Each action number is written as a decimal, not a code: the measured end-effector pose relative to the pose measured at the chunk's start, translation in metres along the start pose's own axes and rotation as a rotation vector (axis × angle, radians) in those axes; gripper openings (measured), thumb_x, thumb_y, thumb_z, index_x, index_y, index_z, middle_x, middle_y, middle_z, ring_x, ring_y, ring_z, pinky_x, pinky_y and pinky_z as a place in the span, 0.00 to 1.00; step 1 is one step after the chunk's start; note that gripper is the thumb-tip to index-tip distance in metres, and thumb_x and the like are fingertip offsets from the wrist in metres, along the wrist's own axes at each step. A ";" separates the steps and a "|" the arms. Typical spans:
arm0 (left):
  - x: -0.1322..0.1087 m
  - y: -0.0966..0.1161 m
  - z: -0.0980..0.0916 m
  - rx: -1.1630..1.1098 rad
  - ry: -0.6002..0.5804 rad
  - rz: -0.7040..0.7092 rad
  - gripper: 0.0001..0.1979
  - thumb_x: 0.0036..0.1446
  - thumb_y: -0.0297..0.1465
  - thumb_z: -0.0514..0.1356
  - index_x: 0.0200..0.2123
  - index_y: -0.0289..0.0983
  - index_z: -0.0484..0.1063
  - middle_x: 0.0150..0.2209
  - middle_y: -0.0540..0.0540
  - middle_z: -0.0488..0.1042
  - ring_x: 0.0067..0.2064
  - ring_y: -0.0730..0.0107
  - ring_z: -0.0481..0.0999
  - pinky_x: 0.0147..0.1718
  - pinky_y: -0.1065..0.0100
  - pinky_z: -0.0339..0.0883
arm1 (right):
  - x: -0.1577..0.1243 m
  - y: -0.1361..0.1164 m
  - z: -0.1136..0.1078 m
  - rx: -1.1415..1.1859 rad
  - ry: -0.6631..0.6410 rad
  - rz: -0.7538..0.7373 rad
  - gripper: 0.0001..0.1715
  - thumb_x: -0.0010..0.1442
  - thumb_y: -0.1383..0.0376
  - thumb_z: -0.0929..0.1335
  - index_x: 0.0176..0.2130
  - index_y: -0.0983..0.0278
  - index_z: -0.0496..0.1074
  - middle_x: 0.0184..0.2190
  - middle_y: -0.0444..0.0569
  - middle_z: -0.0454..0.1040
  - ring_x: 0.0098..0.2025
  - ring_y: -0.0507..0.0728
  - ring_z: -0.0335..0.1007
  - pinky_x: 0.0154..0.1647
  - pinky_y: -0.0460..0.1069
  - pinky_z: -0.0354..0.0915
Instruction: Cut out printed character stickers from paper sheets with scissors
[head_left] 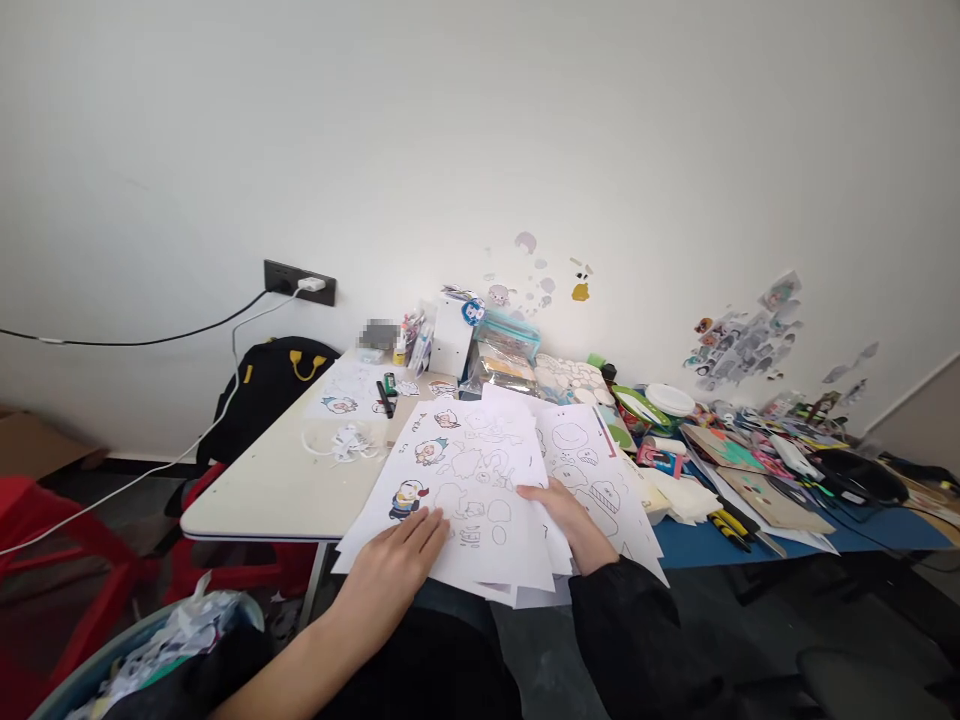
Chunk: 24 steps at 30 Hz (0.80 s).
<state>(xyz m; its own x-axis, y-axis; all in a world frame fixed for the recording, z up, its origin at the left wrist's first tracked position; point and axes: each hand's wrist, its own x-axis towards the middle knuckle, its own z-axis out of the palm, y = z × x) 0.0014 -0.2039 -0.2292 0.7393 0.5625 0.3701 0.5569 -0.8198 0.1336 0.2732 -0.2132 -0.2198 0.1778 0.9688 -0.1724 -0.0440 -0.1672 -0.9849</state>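
Several white sheets of paper [495,565] with printed cartoon drawings lie fanned out, overhanging the table's front edge. My left hand [401,550] rests flat on the left sheets, fingers stretched out just below a small penguin-like figure in colour. On the right, my right hand [566,515] reaches between the overlapping sheets. Its thumb presses on the edge of the upper sheet while the other fingers are hidden beneath, so it grips that paper. A further sheet with outline drawings [600,470] spreads out under my right wrist.
The white table [270,490] carries paper scraps [352,440], a black pen [384,400] and plastic packets [502,365]. A blue table [862,530] at right is crowded with yellow-handled tools [731,525] and boxes. A scrap-filled bin [172,650] and red stools [60,540] stand at left.
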 end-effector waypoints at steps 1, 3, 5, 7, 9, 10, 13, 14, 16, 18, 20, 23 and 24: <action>-0.001 -0.003 -0.002 -0.084 0.002 -0.012 0.25 0.51 0.19 0.52 0.53 0.35 0.71 0.56 0.36 0.69 0.58 0.47 0.66 0.52 0.47 0.65 | -0.001 0.000 -0.001 -0.009 0.022 -0.035 0.21 0.45 0.62 0.75 0.41 0.66 0.76 0.41 0.56 0.78 0.43 0.68 0.75 0.47 0.62 0.67; 0.001 -0.015 -0.012 -0.273 0.042 -0.099 0.27 0.52 0.30 0.60 0.57 0.39 0.65 0.60 0.39 0.63 0.62 0.46 0.59 0.57 0.44 0.57 | -0.005 0.000 -0.005 -0.019 0.060 -0.100 0.22 0.46 0.59 0.75 0.42 0.66 0.76 0.43 0.56 0.78 0.45 0.68 0.74 0.48 0.63 0.67; 0.011 -0.031 -0.026 -0.482 0.136 -0.313 0.33 0.52 0.42 0.60 0.61 0.40 0.59 0.63 0.37 0.58 0.63 0.45 0.56 0.58 0.42 0.52 | -0.008 -0.001 -0.009 -0.021 0.097 -0.159 0.24 0.47 0.57 0.75 0.42 0.66 0.76 0.43 0.57 0.77 0.46 0.69 0.73 0.48 0.64 0.67; 0.030 -0.047 -0.042 -0.705 0.243 -0.551 0.37 0.51 0.47 0.59 0.60 0.37 0.57 0.63 0.31 0.57 0.62 0.41 0.57 0.57 0.39 0.51 | -0.011 -0.004 -0.014 -0.017 0.133 -0.214 0.25 0.47 0.56 0.75 0.42 0.66 0.76 0.43 0.57 0.77 0.47 0.70 0.72 0.48 0.64 0.67; 0.053 -0.057 -0.054 -0.935 0.236 -0.602 0.34 0.52 0.47 0.58 0.57 0.36 0.59 0.59 0.29 0.63 0.58 0.41 0.65 0.53 0.41 0.59 | -0.013 -0.010 -0.018 -0.011 0.168 -0.264 0.26 0.47 0.55 0.75 0.42 0.66 0.76 0.43 0.57 0.77 0.47 0.70 0.72 0.47 0.64 0.67; 0.065 -0.059 -0.058 -1.004 0.212 -0.578 0.30 0.53 0.46 0.57 0.55 0.37 0.61 0.55 0.31 0.69 0.54 0.44 0.71 0.50 0.45 0.65 | -0.014 -0.013 -0.019 -0.008 0.186 -0.290 0.26 0.47 0.54 0.75 0.43 0.67 0.76 0.43 0.58 0.77 0.47 0.70 0.72 0.47 0.64 0.67; 0.094 -0.058 -0.065 -1.126 0.146 -0.447 0.23 0.51 0.42 0.59 0.49 0.38 0.67 0.43 0.39 0.79 0.42 0.51 0.79 0.39 0.53 0.73 | -0.013 -0.025 -0.020 0.002 0.261 -0.383 0.29 0.48 0.54 0.74 0.46 0.67 0.74 0.46 0.58 0.76 0.51 0.69 0.69 0.51 0.63 0.65; 0.101 -0.056 -0.067 -1.149 0.148 -0.412 0.22 0.50 0.40 0.61 0.47 0.37 0.68 0.41 0.40 0.79 0.41 0.52 0.79 0.39 0.54 0.74 | -0.012 -0.028 -0.019 0.006 0.289 -0.417 0.30 0.49 0.54 0.74 0.47 0.67 0.73 0.47 0.57 0.76 0.53 0.69 0.67 0.53 0.62 0.64; 0.107 -0.054 -0.068 -1.158 0.197 -0.372 0.20 0.50 0.40 0.62 0.44 0.37 0.69 0.40 0.40 0.79 0.42 0.52 0.79 0.40 0.54 0.73 | -0.009 -0.033 -0.014 0.017 0.325 -0.469 0.31 0.51 0.53 0.73 0.50 0.66 0.71 0.48 0.56 0.75 0.55 0.67 0.66 0.55 0.61 0.63; 0.106 -0.052 -0.066 -1.133 0.284 -0.360 0.19 0.52 0.40 0.61 0.45 0.38 0.68 0.44 0.40 0.77 0.46 0.53 0.77 0.44 0.54 0.71 | -0.005 -0.034 -0.005 0.026 0.324 -0.484 0.30 0.52 0.53 0.72 0.50 0.66 0.71 0.47 0.55 0.75 0.53 0.66 0.68 0.53 0.60 0.65; 0.101 -0.049 -0.062 -1.097 0.368 -0.355 0.20 0.52 0.40 0.61 0.46 0.38 0.66 0.49 0.40 0.74 0.50 0.53 0.73 0.48 0.54 0.69 | -0.002 -0.033 0.007 0.029 0.310 -0.478 0.28 0.51 0.53 0.72 0.48 0.66 0.72 0.45 0.56 0.77 0.49 0.66 0.71 0.50 0.60 0.67; 0.094 -0.043 -0.054 -1.045 0.477 -0.360 0.21 0.53 0.40 0.61 0.48 0.38 0.63 0.53 0.40 0.70 0.55 0.54 0.69 0.53 0.54 0.64 | 0.002 -0.035 0.025 0.020 0.322 -0.500 0.27 0.50 0.54 0.73 0.46 0.67 0.73 0.44 0.56 0.77 0.50 0.67 0.70 0.52 0.60 0.65; 0.093 -0.041 -0.053 -1.031 0.509 -0.357 0.22 0.53 0.39 0.60 0.48 0.38 0.62 0.54 0.39 0.69 0.56 0.55 0.67 0.55 0.54 0.62 | 0.004 -0.037 0.029 0.015 0.328 -0.513 0.26 0.51 0.54 0.73 0.46 0.67 0.73 0.44 0.56 0.77 0.51 0.66 0.69 0.54 0.60 0.64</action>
<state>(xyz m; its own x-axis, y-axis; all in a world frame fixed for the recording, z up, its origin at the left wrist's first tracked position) 0.0273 -0.1241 -0.1517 0.2416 0.8585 0.4524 -0.0363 -0.4579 0.8883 0.2474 -0.1982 -0.1835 0.4733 0.8179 0.3271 0.1141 0.3113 -0.9434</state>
